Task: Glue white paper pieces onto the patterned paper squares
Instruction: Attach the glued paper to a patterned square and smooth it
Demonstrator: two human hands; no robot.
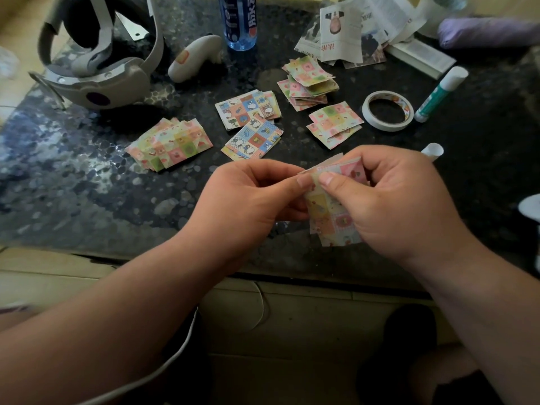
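Both hands hold a small stack of pink and yellow patterned paper squares (330,211) above the table's near edge. My left hand (248,197) pinches the stack's upper left corner. My right hand (391,200) grips it from the right, thumb pressed on top. Further piles of patterned squares lie on the dark table: a fanned pink pile (171,143), two blue cartoon piles (248,109) (254,140), and pink piles (309,80) (334,122). A green and white glue stick (439,93) lies at the right. No white paper piece is plainly visible in my hands.
A roll of white tape (387,111) lies beside the glue stick, and a white cap (432,150) lies just past my right hand. A headset (96,54), a controller (194,57), a blue bottle (239,21) and cut newspaper (344,30) fill the back.
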